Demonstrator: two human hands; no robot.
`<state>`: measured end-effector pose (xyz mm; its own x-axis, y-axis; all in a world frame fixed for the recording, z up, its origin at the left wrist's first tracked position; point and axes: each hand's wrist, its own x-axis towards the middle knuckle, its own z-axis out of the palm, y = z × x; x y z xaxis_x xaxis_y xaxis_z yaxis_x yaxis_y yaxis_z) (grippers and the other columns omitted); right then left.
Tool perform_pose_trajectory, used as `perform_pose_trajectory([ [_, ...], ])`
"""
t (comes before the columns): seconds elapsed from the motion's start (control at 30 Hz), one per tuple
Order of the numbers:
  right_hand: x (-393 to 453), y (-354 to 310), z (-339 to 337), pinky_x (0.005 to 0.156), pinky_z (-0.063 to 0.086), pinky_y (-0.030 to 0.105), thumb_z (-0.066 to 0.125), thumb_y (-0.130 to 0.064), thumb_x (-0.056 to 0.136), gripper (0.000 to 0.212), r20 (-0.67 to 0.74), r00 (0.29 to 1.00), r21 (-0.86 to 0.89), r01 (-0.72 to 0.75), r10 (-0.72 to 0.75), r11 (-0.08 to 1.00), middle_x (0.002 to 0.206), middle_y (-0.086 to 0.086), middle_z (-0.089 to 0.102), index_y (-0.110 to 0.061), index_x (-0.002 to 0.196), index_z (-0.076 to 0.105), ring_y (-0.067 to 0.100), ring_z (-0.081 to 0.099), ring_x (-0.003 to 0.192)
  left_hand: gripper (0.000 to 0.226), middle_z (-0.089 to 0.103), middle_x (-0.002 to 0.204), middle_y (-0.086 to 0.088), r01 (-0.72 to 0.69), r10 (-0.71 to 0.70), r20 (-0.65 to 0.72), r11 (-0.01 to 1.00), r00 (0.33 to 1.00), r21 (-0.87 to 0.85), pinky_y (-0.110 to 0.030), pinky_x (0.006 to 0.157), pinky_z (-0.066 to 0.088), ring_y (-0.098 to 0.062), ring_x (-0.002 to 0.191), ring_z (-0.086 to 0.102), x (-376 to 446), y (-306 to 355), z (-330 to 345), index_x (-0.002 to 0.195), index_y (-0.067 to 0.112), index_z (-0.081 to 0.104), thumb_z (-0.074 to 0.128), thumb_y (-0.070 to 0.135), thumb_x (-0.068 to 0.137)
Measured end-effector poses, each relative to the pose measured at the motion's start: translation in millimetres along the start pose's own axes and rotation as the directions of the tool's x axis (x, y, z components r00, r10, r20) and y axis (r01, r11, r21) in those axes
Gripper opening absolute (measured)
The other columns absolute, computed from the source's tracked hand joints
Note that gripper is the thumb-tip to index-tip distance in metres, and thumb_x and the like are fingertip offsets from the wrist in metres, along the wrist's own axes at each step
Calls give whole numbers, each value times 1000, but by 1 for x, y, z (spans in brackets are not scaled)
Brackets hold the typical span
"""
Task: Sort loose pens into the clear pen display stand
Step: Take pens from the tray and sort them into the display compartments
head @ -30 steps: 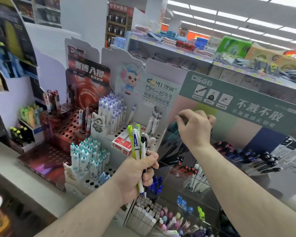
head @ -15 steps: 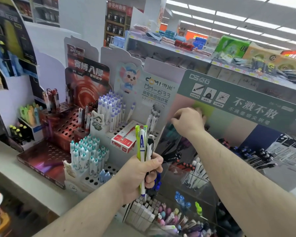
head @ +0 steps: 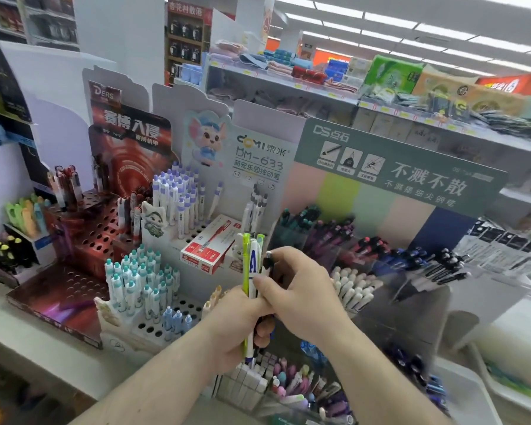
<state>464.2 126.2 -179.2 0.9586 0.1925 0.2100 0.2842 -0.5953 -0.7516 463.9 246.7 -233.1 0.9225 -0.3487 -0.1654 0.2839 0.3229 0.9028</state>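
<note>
2 bare hands meet in front of the clear pen display stand (head: pixel 411 289), a tiered see-through rack whose compartments hold dark, purple, blue and white pens lying tilted. The left hand (head: pixel 236 329) has its grip clenched around a bunch of loose pens (head: pixel 252 271), held upright, with a yellow-green barrel, a white one marked with a blue letter and a pale green tip showing above the fist. The right hand (head: pixel 301 296) is touching that bunch from the right, its fingers curled and pinching a dark-capped pen (head: pixel 268 262) at the bunch's right edge; whether this pen is free of the left fist cannot be told. Both hands sit just left of the stand's white-pen compartment and above a low tray of pastel pens (head: pixel 292 378). Behind the bunch lies a red pen box (head: pixel 209 246) on a white pegged display (head: pixel 178 216) filled with purple-capped pens. Left of it stands a red pegged display (head: pixel 95 228), and a green header sign (head: pixel 399 167) rises behind the clear stand.
</note>
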Motion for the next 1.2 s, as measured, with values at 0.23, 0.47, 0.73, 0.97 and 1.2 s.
perform_pose_trajectory([
  [0.23,-21,24,-33,56,58,37,74,-12,86,9,-219,964,199,-109,152,974,72,4,69,-17,85,68,21,67,57,27,65,79,-6,77,-82,158,996,984,36,-21,44,37,-13,51,49,4,-5,24,99,8,65,66,31,84],
  [0.47,-40,46,-84,55,47,26,71,-4,88,22,-454,764,651,-66,458,756,59,-5,61,-15,103,61,11,53,54,37,72,83,-10,101,-86,155,991,984,-90,-17,40,35,-10,43,48,13,-13,47,108,5,62,61,28,79],
  [0.73,-60,83,-100,60,49,29,66,-11,94,5,-456,637,743,-113,622,660,74,6,62,-7,98,66,12,53,54,47,66,72,-9,-21,64,142,959,988,-281,-18,40,29,-8,40,41,30,-18,87,106,2,61,55,39,79],
  [0.97,-64,90,-159,55,55,21,63,-3,94,13,-674,509,670,116,535,733,76,7,64,-13,87,62,8,62,53,29,66,70,-5,20,34,179,956,983,-291,-18,39,27,-8,39,42,39,-28,116,96,4,63,55,29,82],
  [1.2,-43,110,-208,80,58,43,74,-15,88,19,-916,386,112,-18,110,994,79,-7,66,-29,85,62,22,67,76,25,66,71,-4,32,13,187,972,982,-234,-19,40,26,-9,39,42,45,-35,134,95,6,62,57,26,81],
])
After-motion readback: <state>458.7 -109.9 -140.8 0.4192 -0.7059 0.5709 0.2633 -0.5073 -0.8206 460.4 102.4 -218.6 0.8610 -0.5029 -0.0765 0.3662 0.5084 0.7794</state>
